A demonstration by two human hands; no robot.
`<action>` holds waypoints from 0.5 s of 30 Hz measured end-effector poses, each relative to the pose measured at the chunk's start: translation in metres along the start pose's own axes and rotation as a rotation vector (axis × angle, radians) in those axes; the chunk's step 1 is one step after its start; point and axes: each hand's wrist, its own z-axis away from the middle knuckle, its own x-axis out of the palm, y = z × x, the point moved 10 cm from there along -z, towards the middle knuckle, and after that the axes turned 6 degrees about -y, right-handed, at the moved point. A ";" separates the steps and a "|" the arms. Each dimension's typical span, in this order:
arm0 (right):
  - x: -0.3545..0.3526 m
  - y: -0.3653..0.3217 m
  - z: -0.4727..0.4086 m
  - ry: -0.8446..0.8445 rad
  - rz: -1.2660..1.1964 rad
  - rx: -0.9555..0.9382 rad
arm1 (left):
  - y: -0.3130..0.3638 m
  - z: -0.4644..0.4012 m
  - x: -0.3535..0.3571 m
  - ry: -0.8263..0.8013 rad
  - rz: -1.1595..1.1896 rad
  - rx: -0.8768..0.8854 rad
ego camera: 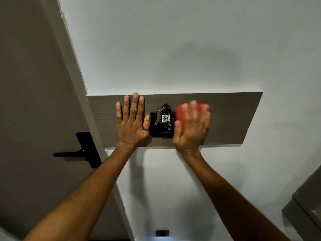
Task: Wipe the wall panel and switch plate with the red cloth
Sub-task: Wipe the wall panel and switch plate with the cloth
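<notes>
A brown wood-grain wall panel [231,117] runs across the white wall. In its middle sits a black switch plate [162,132] with a key and a tag marked 406 [165,118] hanging on it. My left hand [132,121] lies flat on the panel just left of the plate, fingers spread, a ring on the thumb. My right hand [192,126] presses the red cloth [180,113] against the panel at the plate's right edge. The right hand is blurred by motion.
A brown door [34,101] with a black lever handle [81,153] stands at the left. A small dark socket [162,233] sits low on the wall. A grey cabinet corner [307,206] juts in at the lower right.
</notes>
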 end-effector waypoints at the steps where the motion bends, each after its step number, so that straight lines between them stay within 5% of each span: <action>1: 0.002 -0.012 0.002 -0.039 0.021 -0.169 | 0.000 0.000 0.001 -0.002 -0.001 0.001; 3: 0.000 -0.004 -0.005 -0.049 0.027 -0.277 | 0.001 0.001 0.001 0.005 -0.002 0.014; 7: 0.009 -0.001 0.015 -0.011 0.012 0.034 | 0.000 -0.001 -0.001 -0.004 0.000 -0.003; 15: 0.011 -0.006 0.007 0.045 0.088 -0.056 | 0.000 0.000 0.001 0.005 -0.013 -0.004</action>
